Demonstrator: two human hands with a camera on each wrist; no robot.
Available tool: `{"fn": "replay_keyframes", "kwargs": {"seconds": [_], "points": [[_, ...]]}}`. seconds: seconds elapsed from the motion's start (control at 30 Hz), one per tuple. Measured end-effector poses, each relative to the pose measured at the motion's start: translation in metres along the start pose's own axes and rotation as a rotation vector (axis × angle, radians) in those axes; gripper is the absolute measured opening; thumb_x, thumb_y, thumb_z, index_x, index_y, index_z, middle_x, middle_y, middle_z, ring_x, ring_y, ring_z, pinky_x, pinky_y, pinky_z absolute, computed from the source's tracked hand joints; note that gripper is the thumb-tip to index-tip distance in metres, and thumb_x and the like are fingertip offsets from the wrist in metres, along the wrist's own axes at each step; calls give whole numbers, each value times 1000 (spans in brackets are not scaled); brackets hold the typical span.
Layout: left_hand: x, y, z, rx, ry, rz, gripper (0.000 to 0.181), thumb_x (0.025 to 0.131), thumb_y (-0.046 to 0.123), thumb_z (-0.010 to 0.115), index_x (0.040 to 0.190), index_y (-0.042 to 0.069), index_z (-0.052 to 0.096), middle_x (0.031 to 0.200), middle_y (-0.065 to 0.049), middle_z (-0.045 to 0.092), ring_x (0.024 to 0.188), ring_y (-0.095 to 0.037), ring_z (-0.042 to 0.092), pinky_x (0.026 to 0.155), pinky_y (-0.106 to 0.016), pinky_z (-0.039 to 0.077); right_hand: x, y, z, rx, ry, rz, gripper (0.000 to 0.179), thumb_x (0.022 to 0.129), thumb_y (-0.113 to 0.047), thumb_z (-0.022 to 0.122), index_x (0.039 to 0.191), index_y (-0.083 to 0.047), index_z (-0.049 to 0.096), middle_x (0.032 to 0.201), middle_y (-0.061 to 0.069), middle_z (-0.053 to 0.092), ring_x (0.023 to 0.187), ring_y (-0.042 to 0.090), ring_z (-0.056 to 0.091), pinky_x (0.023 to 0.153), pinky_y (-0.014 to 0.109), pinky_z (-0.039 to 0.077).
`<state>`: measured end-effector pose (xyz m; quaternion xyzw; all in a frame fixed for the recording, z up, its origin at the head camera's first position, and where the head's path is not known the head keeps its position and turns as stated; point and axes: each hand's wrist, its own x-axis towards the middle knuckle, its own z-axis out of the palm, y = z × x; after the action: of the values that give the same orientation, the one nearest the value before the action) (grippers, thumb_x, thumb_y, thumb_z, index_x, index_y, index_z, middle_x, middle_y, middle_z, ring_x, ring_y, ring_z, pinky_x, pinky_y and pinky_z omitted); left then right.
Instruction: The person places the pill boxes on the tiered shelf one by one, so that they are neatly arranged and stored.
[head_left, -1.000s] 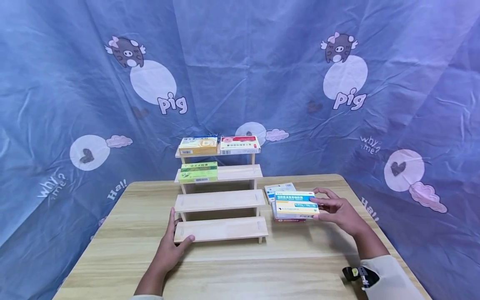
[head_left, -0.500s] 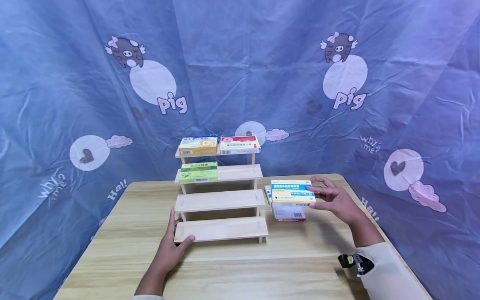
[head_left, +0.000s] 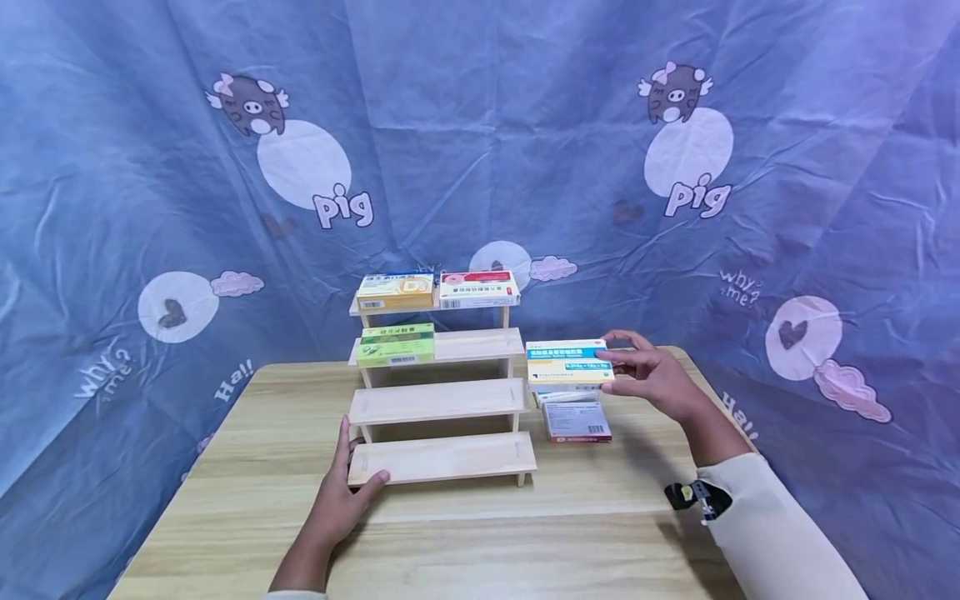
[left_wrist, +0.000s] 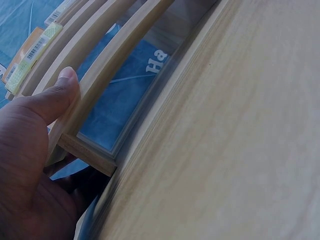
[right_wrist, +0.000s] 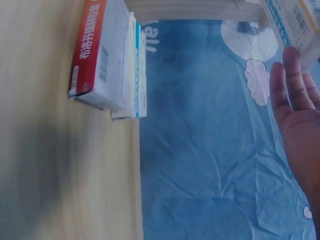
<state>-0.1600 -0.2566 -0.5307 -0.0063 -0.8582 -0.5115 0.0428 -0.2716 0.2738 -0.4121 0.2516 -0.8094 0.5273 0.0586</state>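
A four-tier wooden display rack (head_left: pixel 442 457) stands on the table. My left hand (head_left: pixel 339 492) grips the left end of its lowest tier; in the left wrist view the thumb (left_wrist: pixel 64 92) lies over the board and the other fingers pass below, partly in shadow. With my right hand (head_left: pixel 656 379) I pinch the right end of a white, blue and yellow medicine box (head_left: pixel 566 364), raised just right of the second-highest tier. Its printed face points up and toward me. Below it sit a white-and-red medicine box (head_left: pixel 576 421) and another white-and-blue box (head_left: pixel 567 397), mostly hidden.
On the top tier are a yellow-and-white box (head_left: pixel 396 290) and a red-and-white box (head_left: pixel 480 289). A green box (head_left: pixel 396 344) occupies the left of the tier below. Behind the wooden table (head_left: pixel 450 550) hangs a blue printed curtain (head_left: pixel 450 125).
My right hand has lifted the medicine box up, away from me and leftward toward the rack, uncovering the white-and-red box. The left hand stays at the lowest tier.
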Motion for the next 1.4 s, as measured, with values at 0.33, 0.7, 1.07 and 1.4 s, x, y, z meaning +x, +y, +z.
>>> {"fn": "replay_keyframes", "kwargs": {"seconds": [0.33,0.7,1.07,1.4], "points": [[-1,1,-1,0,3,4,120,102,40,80,176,31,-15,174,-26,37,159,-50,41,130,-72,26,26,-1,19,20,21,-24,51,91,2,84,140,5,71,156,18,49,103,16,66,86,16,56],[2,-2,1,3,4,19,119,102,39,79,176,30,-15,173,-27,38,157,-52,43,128,-75,27,49,-1,43,72,10,-23,48,94,-1,82,141,3,71,160,20,49,109,17,58,85,22,49],[0,-2,2,8,16,40,119,103,38,79,176,30,-15,172,-28,39,155,-53,44,126,-76,29,68,-5,65,81,-20,1,48,96,-4,82,142,-1,72,164,18,50,133,13,51,93,25,44],[1,-3,2,-3,4,24,120,102,39,79,176,30,-15,174,-27,38,157,-52,44,128,-75,27,81,-5,79,94,-27,14,48,96,-7,83,143,-4,72,164,16,50,136,33,53,95,28,48]]}}
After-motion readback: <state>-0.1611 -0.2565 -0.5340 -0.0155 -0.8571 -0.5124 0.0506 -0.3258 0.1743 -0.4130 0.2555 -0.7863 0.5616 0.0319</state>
